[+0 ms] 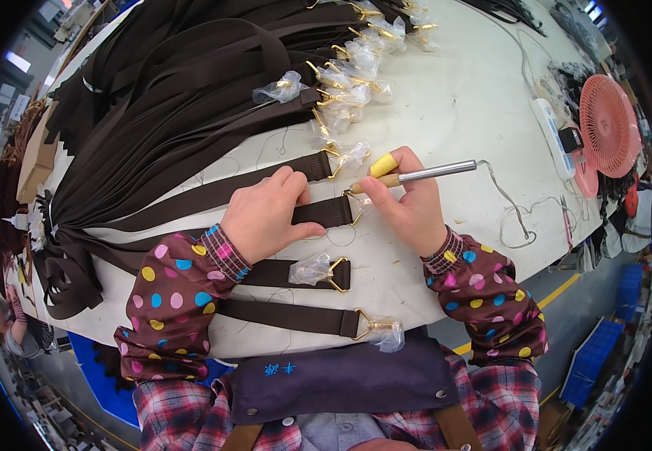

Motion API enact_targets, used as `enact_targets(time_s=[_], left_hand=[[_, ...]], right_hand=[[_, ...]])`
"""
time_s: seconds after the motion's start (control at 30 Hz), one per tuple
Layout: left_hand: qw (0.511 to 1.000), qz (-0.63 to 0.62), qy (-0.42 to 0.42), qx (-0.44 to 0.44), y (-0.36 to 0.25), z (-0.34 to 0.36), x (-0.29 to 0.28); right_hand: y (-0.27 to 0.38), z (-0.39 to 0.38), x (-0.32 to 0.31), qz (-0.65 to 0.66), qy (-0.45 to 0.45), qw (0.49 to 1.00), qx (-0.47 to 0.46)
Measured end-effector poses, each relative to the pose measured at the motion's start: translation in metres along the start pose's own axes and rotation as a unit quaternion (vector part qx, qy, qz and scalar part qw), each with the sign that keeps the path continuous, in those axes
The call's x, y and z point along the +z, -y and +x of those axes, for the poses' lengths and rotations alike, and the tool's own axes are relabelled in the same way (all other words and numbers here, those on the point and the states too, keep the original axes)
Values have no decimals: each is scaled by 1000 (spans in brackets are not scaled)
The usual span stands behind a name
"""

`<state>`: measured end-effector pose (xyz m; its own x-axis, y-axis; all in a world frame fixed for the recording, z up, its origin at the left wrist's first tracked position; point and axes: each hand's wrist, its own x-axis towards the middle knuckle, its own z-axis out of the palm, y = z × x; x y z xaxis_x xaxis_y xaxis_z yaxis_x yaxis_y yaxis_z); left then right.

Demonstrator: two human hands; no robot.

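My left hand (266, 214) presses on a dark brown webbing strap (326, 214), fingers along its far edge and thumb at its near edge. A gold metal ring (357, 213) sits at the strap's stitched end. Closed in a pinch, my right hand (412, 207) holds a corded pen-shaped tool (439, 171) with a wooden grip and a metal rear, its tip at the strap end by the ring. A yellow cover (383, 165) wraps one right finger. Two nearer straps (296, 317) and one farther strap (266, 180) lie alongside, their gold ends partly in clear plastic.
A big bundle of dark straps (183, 90) fills the far left, tied at the left edge. Loose threads lie on the white table (454, 98). At right are a pink fan (608, 124), a white power strip (553, 139) and the tool's cord (503, 192). Another person (14, 327) is at far left.
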<state>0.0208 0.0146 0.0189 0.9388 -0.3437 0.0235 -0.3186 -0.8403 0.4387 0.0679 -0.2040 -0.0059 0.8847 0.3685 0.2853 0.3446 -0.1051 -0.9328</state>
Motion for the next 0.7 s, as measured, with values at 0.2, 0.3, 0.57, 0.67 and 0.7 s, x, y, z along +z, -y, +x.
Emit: enact_targets(time_s=[0.2, 0.3, 0.57, 0.67, 0.7], left_hand=[[997, 64, -43, 16, -18, -9, 10], [999, -28, -32, 17, -12, -10, 16], [990, -137, 10, 16, -13, 3, 12], [987, -119, 103, 25, -5, 9, 11], [985, -134, 101, 32, -3, 10, 10]], right_hand=[[16, -15, -8, 29, -11, 999, -9], [19, -20, -6, 16, 16, 1000, 3], [20, -24, -6, 4, 44, 998, 46], [12, -25, -3, -4, 35, 999, 32], [9, -25, -1, -4, 31, 999, 25]])
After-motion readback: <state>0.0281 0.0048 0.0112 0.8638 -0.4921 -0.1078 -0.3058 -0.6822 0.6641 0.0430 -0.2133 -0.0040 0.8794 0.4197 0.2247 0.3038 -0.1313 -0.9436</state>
